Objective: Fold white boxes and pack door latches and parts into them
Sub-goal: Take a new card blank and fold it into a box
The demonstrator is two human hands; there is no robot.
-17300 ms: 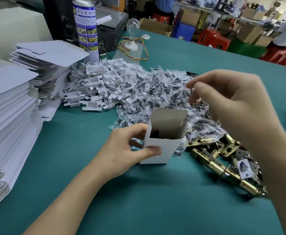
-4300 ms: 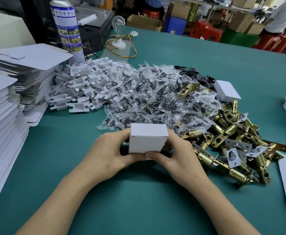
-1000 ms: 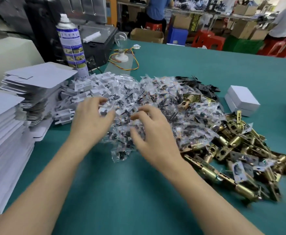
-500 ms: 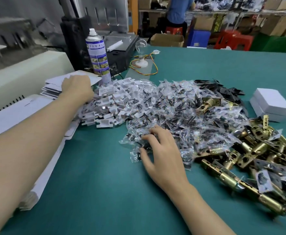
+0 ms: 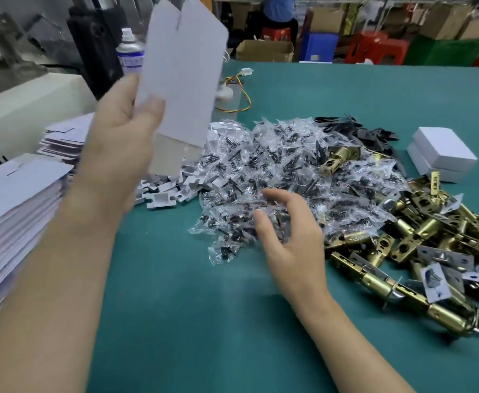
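the left hand [image 5: 119, 143] held a flat white box blank [image 5: 181, 72] raised off the surface [image 5: 204, 321] toward eleven o'clock. its thumb pressed on the near face and the fingers curled behind, gripping the lower edge so that most of the card stood free to be opened out. the stacks of blanks [image 5: 17, 199] lay at nine o'clock, in easy reach of that hand.

the right hand [image 5: 286, 236] hung low at the near edge of the pile of bagged screws [image 5: 289, 171]. its fingers were spread wide and loosely bent, holding nothing; it may have brushed a bag, but the view was too soft to say. it looked free to meet the blank and start the fold.

the parts sat in a fan ahead, each kind heaped apart for quick picking. white plastic inserts [image 5: 173, 191] were at twelve o'clock just beside the bags, and brass door latches [image 5: 431, 251] at four o'clock. two closed white boxes [image 5: 442, 154], one on the other, stood at two o'clock beyond the latches, likely kept clear of the loose parts. this box was yet to be folded.
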